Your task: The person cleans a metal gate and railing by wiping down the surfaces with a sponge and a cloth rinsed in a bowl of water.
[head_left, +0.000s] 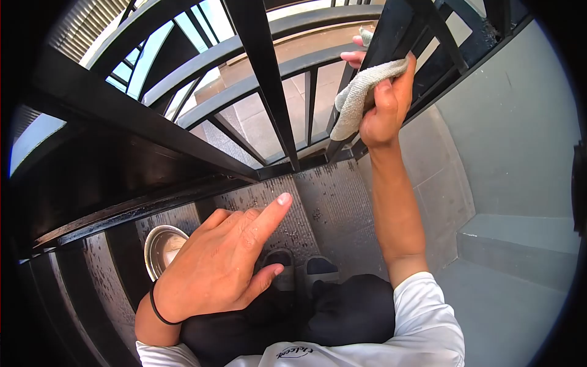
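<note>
My right hand (pixel 391 107) is wrapped around a thick black metal post (pixel 386 40) of the railing. It presses a light grey cloth (pixel 354 105) against the post, and fingertips show on the far side. My left hand (pixel 235 254) hovers over the steps with nothing in it. Its index finger and thumb are stretched apart, while the other fingers bend and are partly hidden. Just beside and below that hand is a round bucket (pixel 148 249) with something pale inside, partly covered by the hand.
Black railing bars (pixel 263 79) and curved rails (pixel 202 58) stand in front. Wet, ribbed steps (pixel 101 263) descend on the left. My sandalled feet (pixel 321 267) are on the stair below me. A grey wall (pixel 513 134) rises on the right.
</note>
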The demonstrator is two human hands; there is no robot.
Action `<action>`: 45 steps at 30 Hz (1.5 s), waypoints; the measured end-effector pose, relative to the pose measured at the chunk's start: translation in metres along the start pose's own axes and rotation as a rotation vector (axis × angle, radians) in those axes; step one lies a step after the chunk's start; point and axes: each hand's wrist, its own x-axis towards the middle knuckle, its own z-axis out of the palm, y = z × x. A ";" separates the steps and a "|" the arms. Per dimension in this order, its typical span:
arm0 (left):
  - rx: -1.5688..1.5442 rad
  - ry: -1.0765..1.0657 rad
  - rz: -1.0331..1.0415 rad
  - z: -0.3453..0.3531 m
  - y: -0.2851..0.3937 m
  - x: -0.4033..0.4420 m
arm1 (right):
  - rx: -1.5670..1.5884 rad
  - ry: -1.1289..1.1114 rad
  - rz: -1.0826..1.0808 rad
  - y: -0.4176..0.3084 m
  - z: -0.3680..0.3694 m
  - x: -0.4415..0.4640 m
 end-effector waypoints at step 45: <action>-1.268 0.659 0.037 0.163 -0.076 0.204 | 0.214 -0.213 0.538 0.057 -0.040 -0.079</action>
